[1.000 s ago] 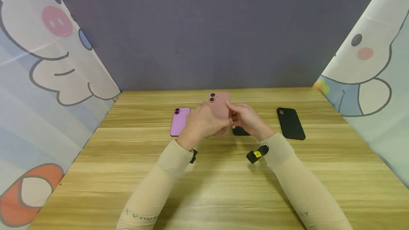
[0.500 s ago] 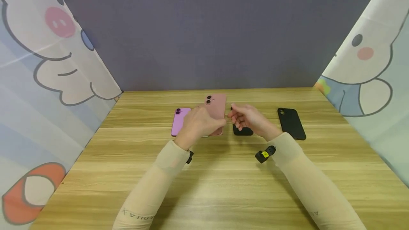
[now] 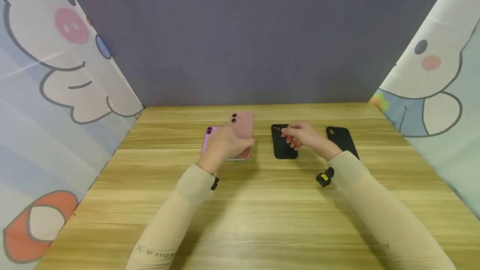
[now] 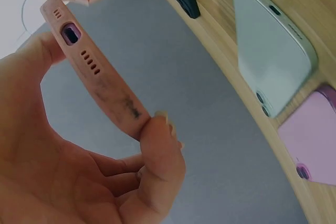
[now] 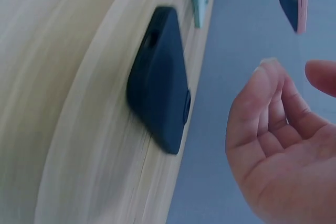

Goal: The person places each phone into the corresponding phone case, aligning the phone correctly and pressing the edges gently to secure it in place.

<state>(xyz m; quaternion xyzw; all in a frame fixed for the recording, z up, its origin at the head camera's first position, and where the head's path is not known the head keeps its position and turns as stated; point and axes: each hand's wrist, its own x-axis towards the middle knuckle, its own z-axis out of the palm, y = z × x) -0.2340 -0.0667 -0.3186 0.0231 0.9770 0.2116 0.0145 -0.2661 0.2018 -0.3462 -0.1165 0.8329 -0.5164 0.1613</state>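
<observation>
My left hand (image 3: 226,141) grips a phone in a pink case (image 3: 243,124) between thumb and fingers, holding it raised above the table. In the left wrist view the bottom edge of the pink case (image 4: 97,72) faces the camera, its charging port cutout and speaker holes showing. My right hand (image 3: 303,136) hovers over a black phone case (image 3: 283,148), its fingers loosely curled with nothing between them. In the right wrist view this black case (image 5: 160,82) lies on the table beside the right hand (image 5: 283,145).
Below the held phone lies a mint-green phone (image 4: 273,51), mostly hidden in the head view. Left of it is a purple phone (image 3: 207,140). Another black phone case (image 3: 341,137) lies at the right, partly behind the right forearm. A grey panel (image 3: 240,36) stands behind the table (image 3: 262,216).
The right hand has let go of the pink-cased phone and moved right, over the black case. My left hand has carried the phone leftward, over the mint-green phone.
</observation>
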